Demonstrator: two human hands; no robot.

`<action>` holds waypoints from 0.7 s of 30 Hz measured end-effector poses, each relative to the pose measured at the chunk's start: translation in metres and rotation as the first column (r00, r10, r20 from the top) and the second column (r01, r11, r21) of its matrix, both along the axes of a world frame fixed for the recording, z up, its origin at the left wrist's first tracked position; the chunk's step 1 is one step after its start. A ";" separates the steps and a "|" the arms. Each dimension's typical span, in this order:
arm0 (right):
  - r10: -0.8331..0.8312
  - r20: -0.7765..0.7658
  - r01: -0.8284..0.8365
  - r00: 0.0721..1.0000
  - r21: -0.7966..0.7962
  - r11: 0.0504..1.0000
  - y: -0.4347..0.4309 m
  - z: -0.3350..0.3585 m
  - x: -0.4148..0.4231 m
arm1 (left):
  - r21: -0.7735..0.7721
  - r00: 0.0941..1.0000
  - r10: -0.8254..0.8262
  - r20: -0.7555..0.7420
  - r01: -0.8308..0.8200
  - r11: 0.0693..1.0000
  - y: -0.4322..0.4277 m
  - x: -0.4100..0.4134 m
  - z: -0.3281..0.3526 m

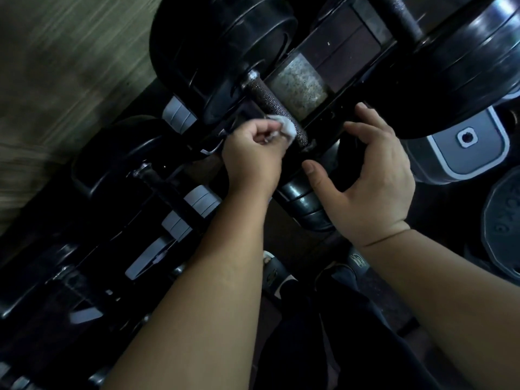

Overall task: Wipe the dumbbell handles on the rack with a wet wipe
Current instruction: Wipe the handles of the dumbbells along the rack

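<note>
A black dumbbell lies on the rack (180, 204), its knurled metal handle (270, 102) running diagonally between two round black heads (225, 52). My left hand (253, 153) pinches a small white wet wipe (91, 128) and presses it against the lower end of that handle. My right hand (371, 175) hovers just to the right with its fingers spread and loosely curved over the near head (304, 201), fingertips at the rack bar; whether it touches the head I cannot tell.
More black dumbbells sit on the rack at the left (118, 159) and upper right (461, 66). Grey rack cradles (467, 142) show at right. A hex weight (503, 215) lies at the right edge. My sandalled feet (274, 274) stand below on the floor.
</note>
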State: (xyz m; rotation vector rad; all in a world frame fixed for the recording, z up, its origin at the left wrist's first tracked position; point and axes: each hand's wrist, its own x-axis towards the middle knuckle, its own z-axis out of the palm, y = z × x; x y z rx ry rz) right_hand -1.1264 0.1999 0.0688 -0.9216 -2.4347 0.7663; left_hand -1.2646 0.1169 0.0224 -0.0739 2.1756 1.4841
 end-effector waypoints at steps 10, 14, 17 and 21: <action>0.003 -0.005 -0.003 1.000 -0.001 1.000 -0.001 0.001 0.000 | -0.087 0.938 0.178 -0.296 -0.212 0.973 0.016 -0.025 0.015; 0.002 -0.004 -0.002 1.000 0.004 1.000 -0.001 0.000 0.001 | -0.156 0.980 0.030 -0.197 -0.062 0.986 0.009 -0.008 0.013; 0.010 0.007 -0.010 1.000 0.011 1.000 -0.001 0.000 0.000 | -0.129 0.991 -0.044 -0.125 0.028 0.991 0.004 0.001 0.011; 0.011 0.020 -0.012 1.000 0.019 1.000 -0.001 0.001 0.000 | -0.158 0.961 0.015 -0.275 -0.060 0.986 0.009 -0.012 0.020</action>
